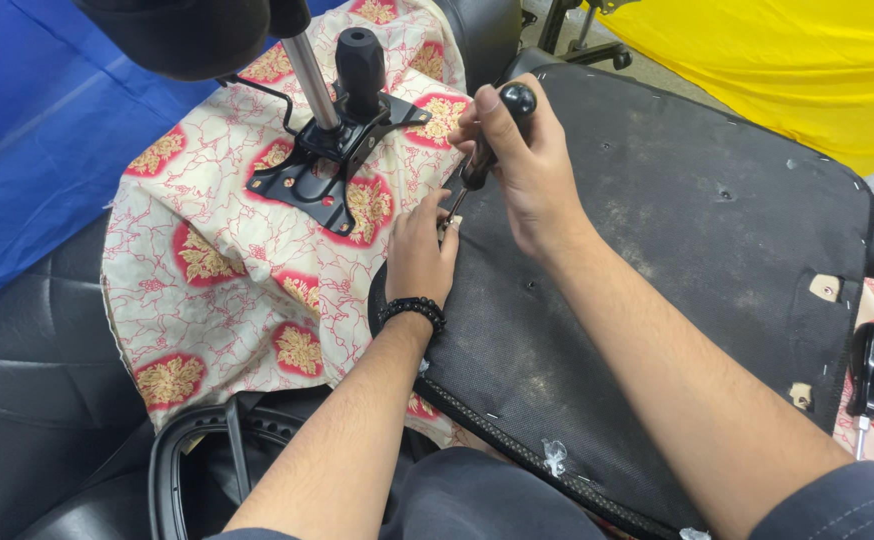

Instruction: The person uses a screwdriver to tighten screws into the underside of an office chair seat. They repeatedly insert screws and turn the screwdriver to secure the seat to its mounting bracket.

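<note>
Black-handled screwdriver stands nearly upright in the right hand, whose fingers wrap its handle with the thumb near the rounded knob, its tip meeting the near-left edge of an upturned black fabric-covered seat base. The left hand, a black beaded bracelet at its wrist, pinches narrowly at the tip, fingers resting on the seat edge. Beside them, a black metal chair mechanism with chrome column lies on a cream cloth patterned with red and gold medallions. A second dark-handled screwdriver lies well apart at far right.
</note>
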